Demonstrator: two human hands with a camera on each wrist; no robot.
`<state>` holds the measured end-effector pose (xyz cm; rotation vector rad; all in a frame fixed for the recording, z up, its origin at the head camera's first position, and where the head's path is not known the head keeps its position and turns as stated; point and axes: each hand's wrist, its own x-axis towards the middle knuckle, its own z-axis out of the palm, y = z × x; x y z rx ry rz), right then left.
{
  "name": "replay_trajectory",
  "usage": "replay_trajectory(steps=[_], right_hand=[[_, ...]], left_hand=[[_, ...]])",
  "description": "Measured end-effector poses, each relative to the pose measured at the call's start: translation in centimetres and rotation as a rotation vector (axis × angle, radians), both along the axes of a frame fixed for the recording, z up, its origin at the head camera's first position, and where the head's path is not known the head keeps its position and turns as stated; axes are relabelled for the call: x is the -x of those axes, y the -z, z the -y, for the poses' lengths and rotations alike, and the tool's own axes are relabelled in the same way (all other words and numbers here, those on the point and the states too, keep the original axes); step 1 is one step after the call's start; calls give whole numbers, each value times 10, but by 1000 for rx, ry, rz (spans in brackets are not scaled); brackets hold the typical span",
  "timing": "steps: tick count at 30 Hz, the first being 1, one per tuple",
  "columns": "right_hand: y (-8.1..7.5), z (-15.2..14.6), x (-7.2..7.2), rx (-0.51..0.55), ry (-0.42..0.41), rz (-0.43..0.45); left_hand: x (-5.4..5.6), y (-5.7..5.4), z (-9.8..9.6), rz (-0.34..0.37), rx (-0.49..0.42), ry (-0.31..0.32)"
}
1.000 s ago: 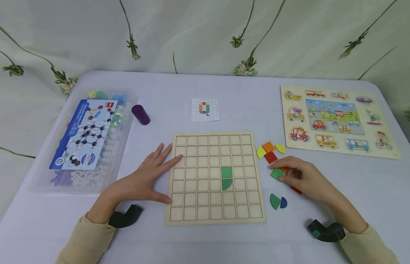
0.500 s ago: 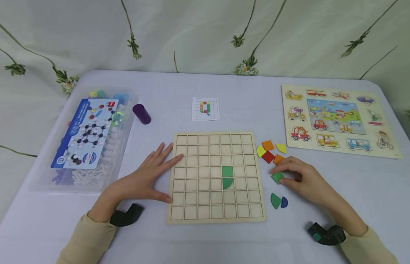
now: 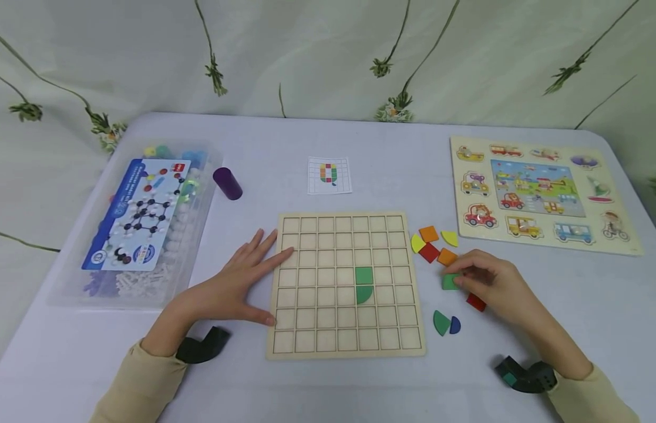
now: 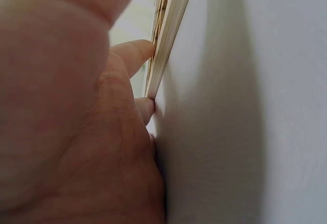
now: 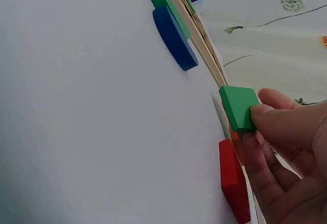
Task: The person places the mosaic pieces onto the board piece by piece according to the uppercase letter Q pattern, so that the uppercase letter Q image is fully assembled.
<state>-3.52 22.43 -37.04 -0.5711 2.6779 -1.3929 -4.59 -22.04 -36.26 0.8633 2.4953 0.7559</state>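
A wooden grid board lies on the table, holding a green square and a green quarter-round piece. My left hand rests at the board's left side, fingers spread, with thumb and fingertips touching its edge. To the right of the board, my right hand pinches a green square block between thumb and fingers; in the right wrist view it looks tilted. Close to that hand lie a red block and an orange block. Below are a green quarter-round and a blue half-round.
More pieces sit right of the board: a red square, an orange square and a yellow piece. Behind the board are a pattern card and a purple cylinder. A plastic box stands left, a picture puzzle right.
My right hand has shifted slightly right, turning the green block in its fingers. The orange and red blocks near it show more fully. My left hand stays at the board.
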Motion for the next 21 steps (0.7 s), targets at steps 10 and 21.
replay_trajectory(steps=[10,21], right_hand=[[-18,29,13,127,91,84],[-24,105,39,251,39,98]], left_hand=[[0,2,2,3,11,-4],[0,2,2,1,7,4]])
